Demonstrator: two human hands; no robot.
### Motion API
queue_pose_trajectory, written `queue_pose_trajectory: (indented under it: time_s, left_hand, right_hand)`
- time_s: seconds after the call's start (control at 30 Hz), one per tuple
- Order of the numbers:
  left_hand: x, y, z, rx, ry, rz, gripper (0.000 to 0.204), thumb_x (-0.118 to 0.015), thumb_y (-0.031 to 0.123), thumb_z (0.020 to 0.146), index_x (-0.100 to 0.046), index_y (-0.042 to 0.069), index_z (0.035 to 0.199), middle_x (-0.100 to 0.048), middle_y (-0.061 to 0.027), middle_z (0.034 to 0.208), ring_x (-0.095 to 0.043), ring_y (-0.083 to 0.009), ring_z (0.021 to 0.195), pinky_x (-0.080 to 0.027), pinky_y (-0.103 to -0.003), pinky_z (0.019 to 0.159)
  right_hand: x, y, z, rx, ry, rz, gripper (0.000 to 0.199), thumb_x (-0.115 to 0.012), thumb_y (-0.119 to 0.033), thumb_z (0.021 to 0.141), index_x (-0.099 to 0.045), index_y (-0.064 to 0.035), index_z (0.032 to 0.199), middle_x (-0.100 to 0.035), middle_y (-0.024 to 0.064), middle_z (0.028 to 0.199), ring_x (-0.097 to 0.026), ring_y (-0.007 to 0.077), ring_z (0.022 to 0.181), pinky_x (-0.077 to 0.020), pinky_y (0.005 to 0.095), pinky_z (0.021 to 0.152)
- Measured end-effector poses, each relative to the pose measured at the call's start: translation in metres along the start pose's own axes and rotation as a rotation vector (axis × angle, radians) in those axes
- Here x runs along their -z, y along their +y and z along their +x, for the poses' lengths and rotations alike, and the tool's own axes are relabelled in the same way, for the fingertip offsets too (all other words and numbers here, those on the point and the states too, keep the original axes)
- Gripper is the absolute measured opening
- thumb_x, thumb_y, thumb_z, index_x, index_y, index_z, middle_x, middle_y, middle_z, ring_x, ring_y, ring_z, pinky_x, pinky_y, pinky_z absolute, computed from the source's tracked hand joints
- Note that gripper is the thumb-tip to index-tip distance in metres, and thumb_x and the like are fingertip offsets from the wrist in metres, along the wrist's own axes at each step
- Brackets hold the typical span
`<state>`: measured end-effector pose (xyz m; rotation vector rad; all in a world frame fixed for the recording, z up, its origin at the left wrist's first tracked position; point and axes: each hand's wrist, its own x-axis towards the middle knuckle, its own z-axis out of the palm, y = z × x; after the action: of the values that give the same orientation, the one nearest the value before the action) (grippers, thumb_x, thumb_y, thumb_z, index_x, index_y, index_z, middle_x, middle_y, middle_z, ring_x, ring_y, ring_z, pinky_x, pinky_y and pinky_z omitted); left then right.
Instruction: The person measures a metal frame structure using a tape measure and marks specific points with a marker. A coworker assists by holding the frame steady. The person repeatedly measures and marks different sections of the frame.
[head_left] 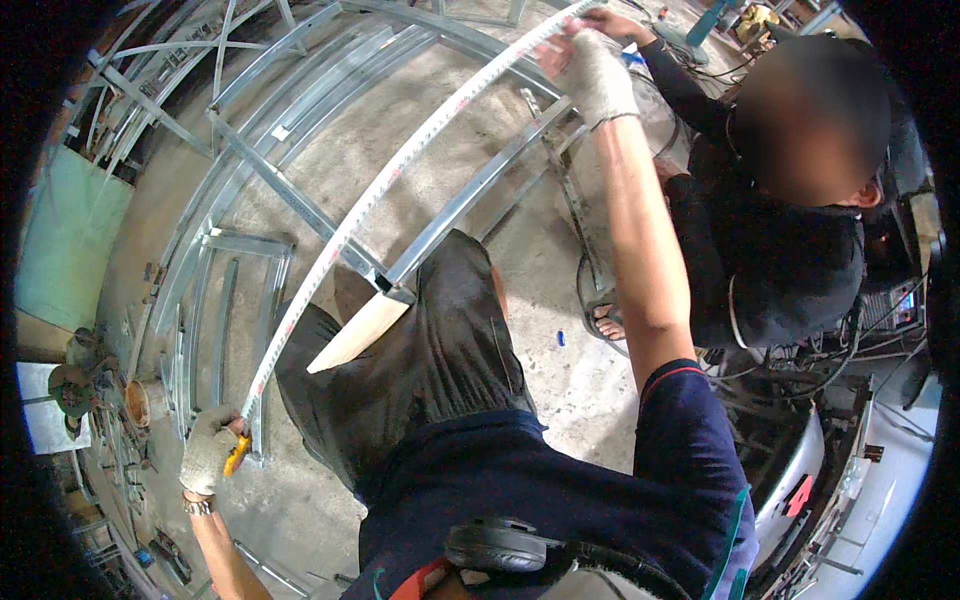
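Note:
My left hand, in a pale knit glove with bare fingertips, is closed round a yellow tape measure at the lower left. Its white blade runs out in a long curve toward the upper right. There my right hand, gloved the same way, is raised beside the blade; its fingers are blurred, so their grip does not show. A co-worker's hand is at the blade's far end. Beneath the blade, a metal square-tube frame has its corner at my thighs, with a pale wooden piece by that corner.
A co-worker in dark clothes crouches close on my right, one sandalled foot near the frame. More metal tubes lie on the concrete floor to the left. Cables tangle at the right. A small blue object lies on the floor.

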<state>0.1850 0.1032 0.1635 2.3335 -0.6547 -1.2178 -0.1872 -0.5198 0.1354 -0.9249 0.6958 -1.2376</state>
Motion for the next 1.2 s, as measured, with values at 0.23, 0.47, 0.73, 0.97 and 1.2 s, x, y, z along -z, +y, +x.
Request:
queue_pose_trajectory:
  time_s: [0.23,0.47,0.73,0.97,1.2]
  left_hand:
    - [-0.048,0.049,-0.020,-0.247,0.091,0.287,0.023,-0.062,0.019,0.095,-0.065,-0.002,0.085,-0.063,-0.0095,0.072,-0.060,-0.0169,0.065,-0.045,-0.034,0.062]
    - [-0.059,0.031,-0.022,-0.262,0.154,0.357,0.026,-0.063,0.020,0.096,-0.067,-0.004,0.087,-0.065,-0.0129,0.073,-0.063,-0.0206,0.064,-0.047,-0.037,0.061]
    - [0.009,-0.060,-0.029,-0.159,0.231,0.449,0.022,-0.073,0.020,0.084,-0.070,-0.001,0.090,-0.066,-0.0141,0.076,-0.062,-0.0214,0.067,-0.047,-0.037,0.064]
    - [-0.031,-0.030,-0.056,-0.181,0.271,0.059,0.014,-0.068,0.009,0.095,-0.068,-0.002,0.087,-0.063,-0.0070,0.073,-0.055,-0.0127,0.063,-0.044,-0.030,0.058]
    - [-0.054,0.030,-0.064,-0.082,0.168,0.249,0.021,-0.069,0.015,0.092,-0.069,-0.004,0.083,-0.061,-0.0070,0.065,-0.056,-0.0132,0.059,-0.043,-0.031,0.056]
  right_hand:
    - [-0.048,0.018,-0.099,-0.018,-0.041,-0.170,0.025,-0.070,-0.026,0.096,-0.070,-0.0029,0.106,-0.075,0.0158,0.101,-0.076,0.0263,0.077,-0.0592,0.0347,0.065]
    - [-0.052,0.030,-0.109,-0.004,-0.043,-0.273,0.017,-0.070,-0.018,0.094,-0.072,-0.0024,0.100,-0.074,0.0090,0.086,-0.073,0.0174,0.065,-0.0510,0.0281,0.051]
    - [0.036,0.014,0.008,0.058,0.220,-0.341,0.014,-0.068,-0.014,0.090,-0.073,0.0001,0.092,-0.072,0.0092,0.073,-0.067,0.0155,0.059,-0.0459,0.0269,0.050]
    - [0.110,0.021,0.090,0.013,0.515,-0.892,0.022,-0.068,-0.022,0.083,-0.073,-0.0025,0.074,-0.073,0.0102,0.070,-0.071,0.0201,0.063,-0.0545,0.0357,0.063]
    - [0.112,0.019,0.081,0.039,0.435,-1.002,0.018,-0.072,-0.019,0.079,-0.064,-0.0046,0.071,-0.064,0.0071,0.069,-0.060,0.0176,0.060,-0.0463,0.0323,0.056]
